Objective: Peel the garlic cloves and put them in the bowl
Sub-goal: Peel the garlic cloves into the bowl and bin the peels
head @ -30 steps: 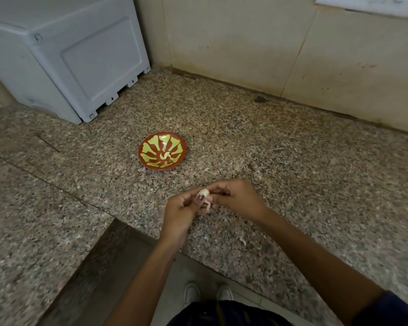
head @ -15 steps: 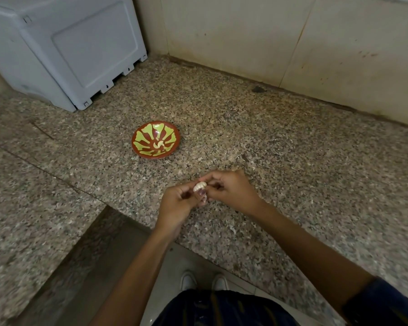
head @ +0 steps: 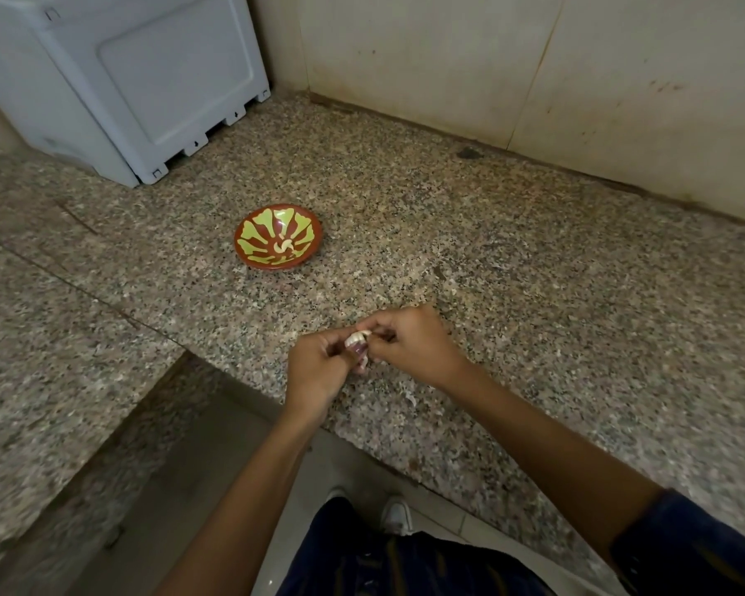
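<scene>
At the bottom of the view, dark striped clothing and the toes of two white shoes show above a pale tiled floor. A dark blue sleeve covers the right upper arm.

Both forearms reach up over the near edge of the speckled granite counter. The left hand and the right hand meet just above the stone, fingers curled inward. Between them sits a garlic clove, pale and partly bared, pinched by the thumb and fingertips of each hand. A strip of papery skin hangs down from the clove beneath the left thumb. A small pale scrap of peel lies on the counter just below the right wrist.

Farther back and to the left, well apart from the hands, stands the red bowl painted with yellow-green petals, holding a couple of peeled cloves at its centre.

Beyond, a white plastic appliance stands in the far left corner, against the beige tiled wall.
</scene>
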